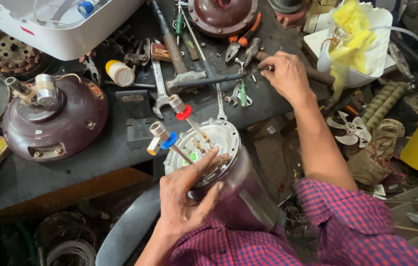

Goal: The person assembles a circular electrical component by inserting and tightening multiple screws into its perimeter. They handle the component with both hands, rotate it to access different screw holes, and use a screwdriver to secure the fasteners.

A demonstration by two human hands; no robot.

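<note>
A dark, cluttered workbench point(120, 148) stands over what seems a littered floor point(278, 167).

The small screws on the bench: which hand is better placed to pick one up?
The right hand. Its fingertips already rest among the small screws beside the pliers, while the left hand holds the metal tank.
</note>
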